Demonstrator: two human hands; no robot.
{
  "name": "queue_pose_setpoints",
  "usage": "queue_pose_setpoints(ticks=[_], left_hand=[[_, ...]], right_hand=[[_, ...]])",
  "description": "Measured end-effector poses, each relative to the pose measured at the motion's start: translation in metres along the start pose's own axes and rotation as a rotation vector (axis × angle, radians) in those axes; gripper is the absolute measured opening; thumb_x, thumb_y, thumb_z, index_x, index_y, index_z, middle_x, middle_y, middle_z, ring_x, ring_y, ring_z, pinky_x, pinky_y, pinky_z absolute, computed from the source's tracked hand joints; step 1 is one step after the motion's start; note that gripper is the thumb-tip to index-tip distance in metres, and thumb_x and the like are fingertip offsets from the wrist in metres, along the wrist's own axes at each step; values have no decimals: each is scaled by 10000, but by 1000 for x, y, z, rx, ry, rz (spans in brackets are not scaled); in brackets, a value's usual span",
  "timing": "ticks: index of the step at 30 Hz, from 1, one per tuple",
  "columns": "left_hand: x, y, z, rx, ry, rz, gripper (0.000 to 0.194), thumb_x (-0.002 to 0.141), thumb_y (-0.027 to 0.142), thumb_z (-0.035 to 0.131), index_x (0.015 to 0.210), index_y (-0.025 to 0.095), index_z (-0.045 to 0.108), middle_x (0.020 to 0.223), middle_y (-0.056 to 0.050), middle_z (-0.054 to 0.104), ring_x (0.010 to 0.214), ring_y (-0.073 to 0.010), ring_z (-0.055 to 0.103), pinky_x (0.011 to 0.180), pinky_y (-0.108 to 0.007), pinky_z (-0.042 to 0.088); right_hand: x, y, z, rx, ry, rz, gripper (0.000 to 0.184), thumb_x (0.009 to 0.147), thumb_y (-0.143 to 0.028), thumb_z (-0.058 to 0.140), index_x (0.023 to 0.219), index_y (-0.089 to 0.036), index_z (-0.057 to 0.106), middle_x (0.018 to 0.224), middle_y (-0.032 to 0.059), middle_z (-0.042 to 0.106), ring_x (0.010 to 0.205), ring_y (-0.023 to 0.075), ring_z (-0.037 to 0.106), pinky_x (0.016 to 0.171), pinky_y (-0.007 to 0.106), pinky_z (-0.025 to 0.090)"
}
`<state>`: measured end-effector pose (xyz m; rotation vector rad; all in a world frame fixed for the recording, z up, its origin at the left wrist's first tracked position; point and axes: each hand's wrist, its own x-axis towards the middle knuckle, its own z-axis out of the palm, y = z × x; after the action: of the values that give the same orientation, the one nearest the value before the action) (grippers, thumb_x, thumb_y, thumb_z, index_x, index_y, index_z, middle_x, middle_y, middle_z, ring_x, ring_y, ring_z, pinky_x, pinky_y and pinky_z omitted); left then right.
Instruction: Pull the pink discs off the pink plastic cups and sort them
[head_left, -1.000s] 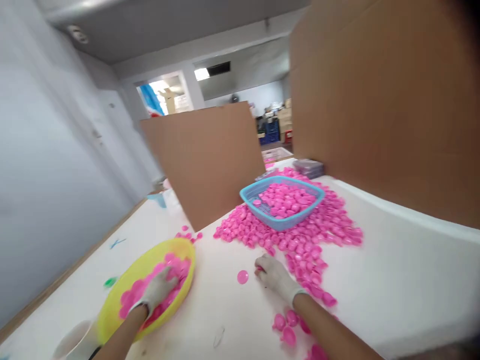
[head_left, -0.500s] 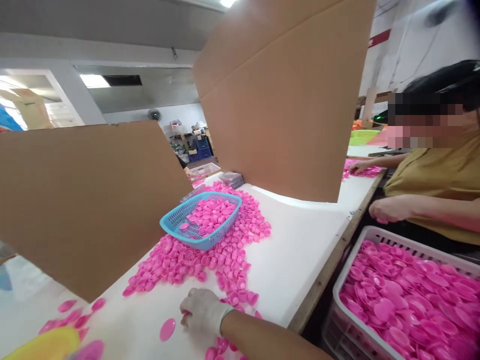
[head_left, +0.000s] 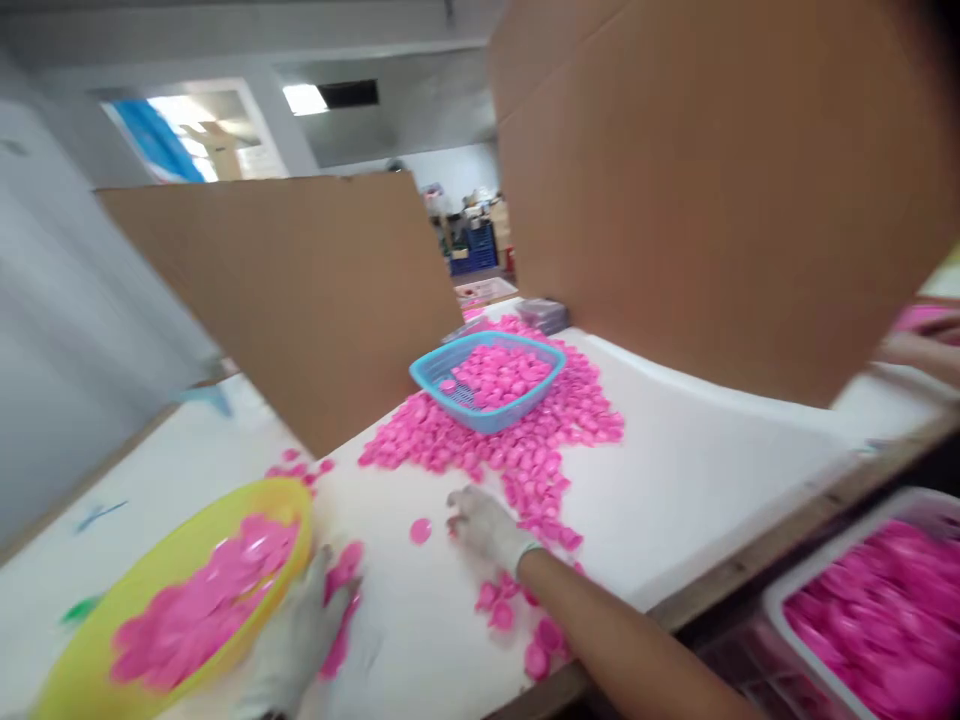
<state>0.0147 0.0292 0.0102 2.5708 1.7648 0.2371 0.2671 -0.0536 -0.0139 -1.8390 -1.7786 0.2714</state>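
Observation:
My right hand [head_left: 484,523], in a white glove, rests on the white table [head_left: 675,490] at the near tip of a spread of pink caps [head_left: 525,450], fingers curled toward a single pink disc [head_left: 421,531]. Whether it holds anything I cannot make out. My left hand [head_left: 304,630], also gloved and blurred, lies beside the yellow bowl [head_left: 112,620] of pink discs, with several pink discs [head_left: 343,585] under or in its fingers. A blue basket [head_left: 487,380] with pink caps sits on the pile farther back.
Brown cardboard screens [head_left: 300,290] stand behind and to the right [head_left: 712,180]. A white crate [head_left: 877,610] full of pink discs sits below the table's right edge. Another person's hand [head_left: 919,350] shows at far right. Loose pink caps [head_left: 517,625] lie near my right forearm.
The view has swung back left, bringing the yellow bowl and my left hand into sight; the left hand is now outside the bowl beside its rim. My right hand stays by the single disc.

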Motion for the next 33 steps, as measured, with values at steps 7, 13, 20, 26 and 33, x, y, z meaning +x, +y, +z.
queue_pose_setpoints(ticks=[7, 13, 20, 26, 33], left_hand=[[-24, 21, -12, 80, 2, 167, 277, 843, 242, 498, 1102, 174, 570, 1091, -107, 613, 963, -240, 593, 860, -348, 451], [-3, 74, 14, -145, -78, 332, 263, 857, 114, 419, 1039, 205, 586, 1106, -57, 602, 961, -178, 569, 845, -281, 440], [14, 101, 38, -83, -129, 333, 183, 841, 173, 482, 968, 193, 612, 1020, -73, 607, 904, -224, 544, 812, -337, 422], [6, 85, 42, -261, -80, 322, 165, 863, 152, 457, 871, 213, 611, 963, -49, 626, 871, -191, 566, 781, -301, 435], [11, 77, 32, -510, -56, 68, 204, 877, 141, 390, 818, 215, 571, 765, -2, 646, 699, -141, 583, 640, -253, 429]], right_hand=[[-13, 15, -4, 104, -44, -26, 106, 828, -172, 538, 896, -195, 616, 948, 45, 570, 828, 160, 555, 754, 275, 410], [-16, 20, 11, 20, -92, 22, 172, 765, -79, 532, 864, -191, 616, 920, 38, 562, 749, 142, 542, 683, 255, 386], [-4, 34, 11, -14, 54, 88, 163, 791, -72, 459, 785, -200, 559, 806, 27, 563, 758, 163, 524, 704, 273, 399], [10, 51, 4, -22, 200, 158, 260, 815, -88, 403, 999, -157, 572, 995, 109, 541, 912, 226, 518, 804, 339, 414], [18, 38, 8, -33, 134, 1, 253, 820, -92, 412, 919, -186, 625, 917, 71, 562, 855, 195, 533, 762, 290, 411]])
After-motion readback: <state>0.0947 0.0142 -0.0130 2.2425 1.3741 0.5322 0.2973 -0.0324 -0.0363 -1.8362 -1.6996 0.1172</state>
